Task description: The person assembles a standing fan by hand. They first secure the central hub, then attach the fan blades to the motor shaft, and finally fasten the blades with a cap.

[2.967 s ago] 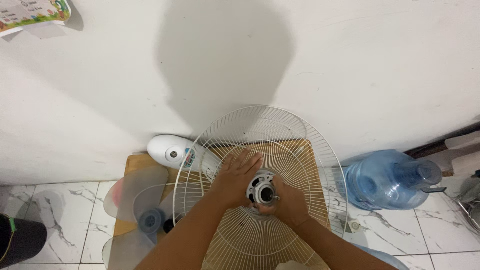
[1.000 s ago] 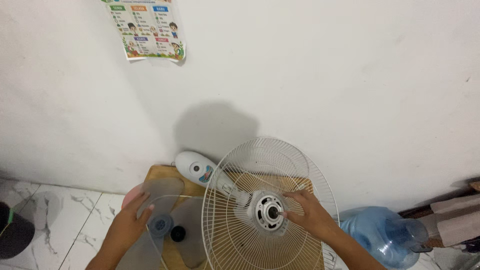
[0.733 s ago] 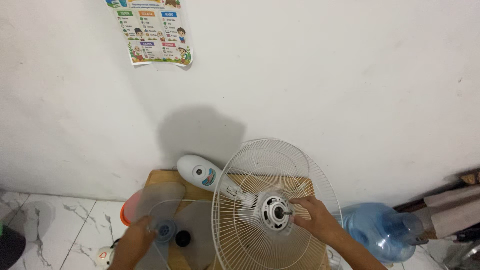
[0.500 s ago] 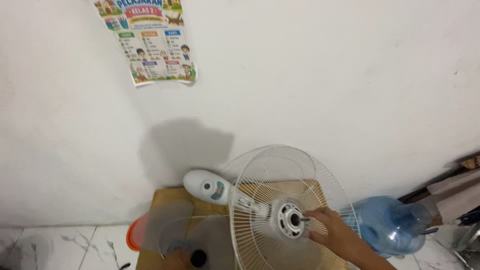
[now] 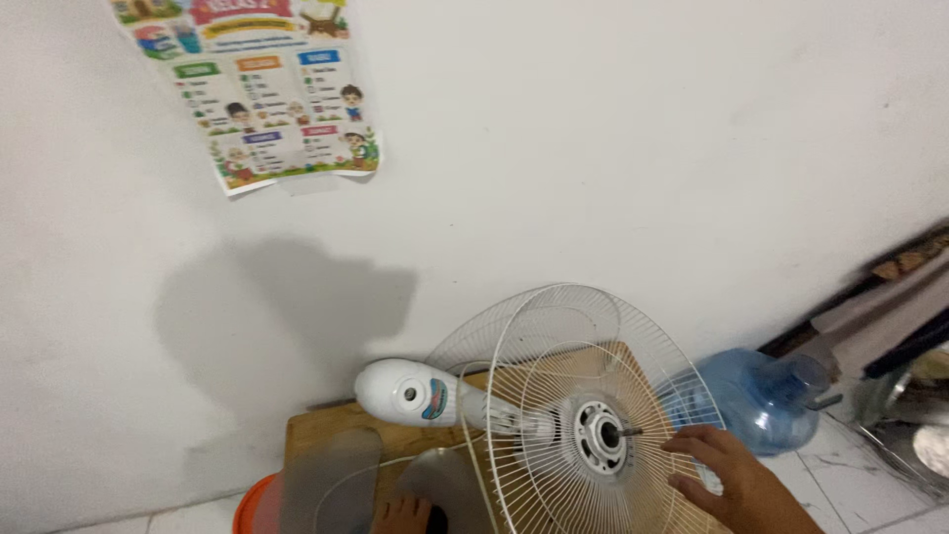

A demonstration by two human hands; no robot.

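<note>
Right hand: grip spread, fingers resting on the white wire fan guard, just right of the motor hub and its shaft. Left hand: only fingertips in view at the bottom edge, on the translucent grey fan blade; grip state cannot be told. Guard stands tilted over a wooden surface. White fan base lies behind; blue water jug at right; poster on wall.

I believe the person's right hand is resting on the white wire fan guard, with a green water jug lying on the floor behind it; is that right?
Not quite: the water jug is blue, not green. The head view shows the right hand on the white wire fan guard, with the jug lying on the floor behind it.
</note>
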